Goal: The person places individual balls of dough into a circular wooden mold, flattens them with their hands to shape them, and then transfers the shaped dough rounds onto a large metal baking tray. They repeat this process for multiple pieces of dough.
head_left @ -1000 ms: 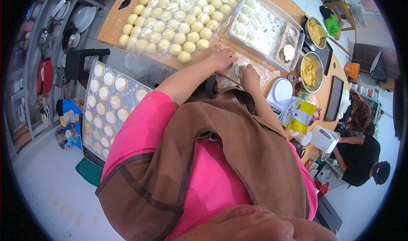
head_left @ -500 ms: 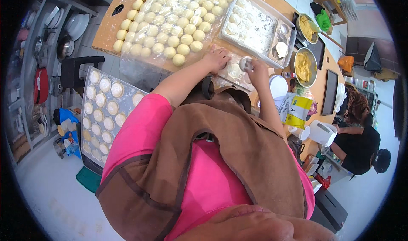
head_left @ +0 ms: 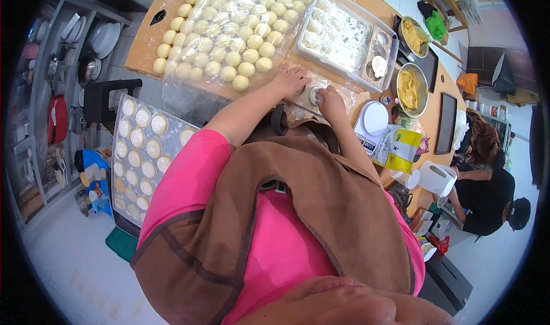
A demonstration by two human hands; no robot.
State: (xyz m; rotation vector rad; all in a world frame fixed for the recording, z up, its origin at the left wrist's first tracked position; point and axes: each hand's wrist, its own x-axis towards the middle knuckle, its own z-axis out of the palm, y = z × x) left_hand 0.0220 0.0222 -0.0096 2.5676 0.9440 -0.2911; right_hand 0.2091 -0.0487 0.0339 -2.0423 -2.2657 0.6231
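Leftmost, grey shelving [head_left: 36, 124] carries kitchenware, white basins [head_left: 105, 38] among it; pale floor [head_left: 74, 262] below. Black stool [head_left: 112, 90] next, then a tray [head_left: 174, 129] of flat, floured dough rounds, set lower than the table and leaning out from it to the left. Wooden table [head_left: 137, 56]: light brown, flour-dusted, its edge bowed by the lens. Dough balls [head_left: 240, 83] in close rows on it, most under clear plastic. Left hand [head_left: 293, 83] palm down at the near edge, fingers fairly straight and slightly spread; cannot tell whether the fingertips pin the plastic film there. Just right of it, between the hands, sits the round pale piece [head_left: 314, 96], down on the filmed surface. Its round face points up; outline near circular, so no long axis can be read. Right hand [head_left: 331, 104] has fingers curled in, closed on that piece's right side. Beyond, a clear tub [head_left: 330, 67] of white flour; rightward, a white scale [head_left: 375, 117], yellow-and-white packet [head_left: 405, 147], metal bowl [head_left: 424, 104] of yellow filling. Far right, a co-worker [head_left: 487, 196] in black beside a white jug [head_left: 436, 179].
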